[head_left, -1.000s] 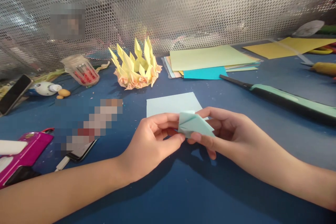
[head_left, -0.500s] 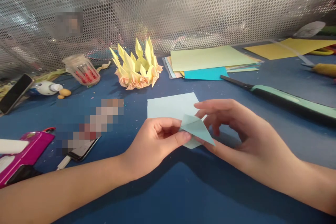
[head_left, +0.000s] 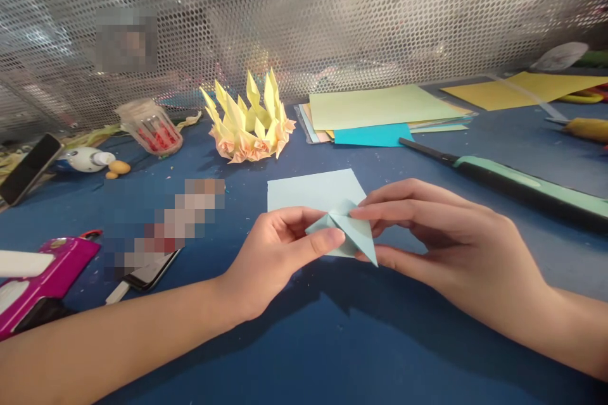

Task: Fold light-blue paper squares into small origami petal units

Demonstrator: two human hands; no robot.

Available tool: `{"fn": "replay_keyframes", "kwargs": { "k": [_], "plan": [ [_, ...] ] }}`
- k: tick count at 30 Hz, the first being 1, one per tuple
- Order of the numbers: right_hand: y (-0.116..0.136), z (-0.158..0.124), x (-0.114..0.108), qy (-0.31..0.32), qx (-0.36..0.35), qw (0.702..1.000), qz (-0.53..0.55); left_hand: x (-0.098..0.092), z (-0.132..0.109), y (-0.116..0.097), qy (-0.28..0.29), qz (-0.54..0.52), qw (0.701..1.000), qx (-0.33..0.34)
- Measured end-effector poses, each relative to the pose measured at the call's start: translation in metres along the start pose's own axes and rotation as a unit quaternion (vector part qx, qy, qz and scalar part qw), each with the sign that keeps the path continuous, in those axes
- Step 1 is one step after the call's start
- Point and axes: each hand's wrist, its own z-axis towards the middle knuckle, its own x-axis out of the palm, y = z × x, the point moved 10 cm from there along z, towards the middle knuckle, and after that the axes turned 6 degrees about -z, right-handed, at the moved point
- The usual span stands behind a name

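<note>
A small piece of folded light-blue paper (head_left: 355,233) is held between my two hands, just above the table. My left hand (head_left: 289,253) pinches its left side, with the thumb lying across the front. On the right side, my right hand (head_left: 437,240) has its fingertips at the upper edge and its thumb at the lower edge. One pointed flap slants down to the right. Behind and beneath lies a flat light-blue sheet (head_left: 308,186), partly covered by my hands.
A yellow and peach folded-paper crown (head_left: 251,133) stands at the back. Right of it are stacked paper sheets (head_left: 375,106) and a green-and-black long-handled tool (head_left: 532,183). A jar (head_left: 154,130), a magenta object (head_left: 52,272) and a dark phone (head_left: 31,168) are at left.
The folded paper has turned and its flaps have spread, with a point now showing at left. My right fingers have come down onto its upper edge.
</note>
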Motion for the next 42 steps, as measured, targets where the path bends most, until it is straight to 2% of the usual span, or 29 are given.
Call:
{"fn": "replay_keyframes", "kwargs": {
  "k": [6, 12, 16, 23, 29, 37, 42],
  "plan": [
    [0.001, 0.0, 0.001, 0.007, 0.002, 1.0, -0.002, -0.002, -0.001, -0.001, -0.01, 0.016, 1.0, 0.008],
    [-0.008, -0.001, 0.002, 0.006, 0.045, 0.998, 0.05, 0.002, -0.001, -0.001, 0.007, 0.009, 1.0, 0.017],
    [-0.012, -0.003, 0.004, 0.017, 0.062, 0.997, 0.04, 0.0, -0.001, -0.001, 0.001, 0.005, 1.0, 0.011],
    [-0.01, -0.002, 0.008, 0.03, 0.053, 0.997, 0.045, -0.002, 0.0, 0.001, -0.005, 0.023, 1.0, 0.008],
    [-0.002, 0.0, 0.002, 0.004, 0.013, 1.0, 0.021, -0.004, 0.0, -0.003, -0.016, 0.047, 0.999, 0.019],
    [-0.013, 0.002, 0.005, 0.018, 0.074, 0.996, 0.046, -0.001, -0.002, -0.001, 0.001, 0.033, 0.999, 0.013],
    [-0.012, 0.0, 0.005, 0.024, 0.072, 0.996, 0.051, 0.0, -0.002, -0.001, 0.004, 0.022, 1.0, 0.011]
  ]
}}
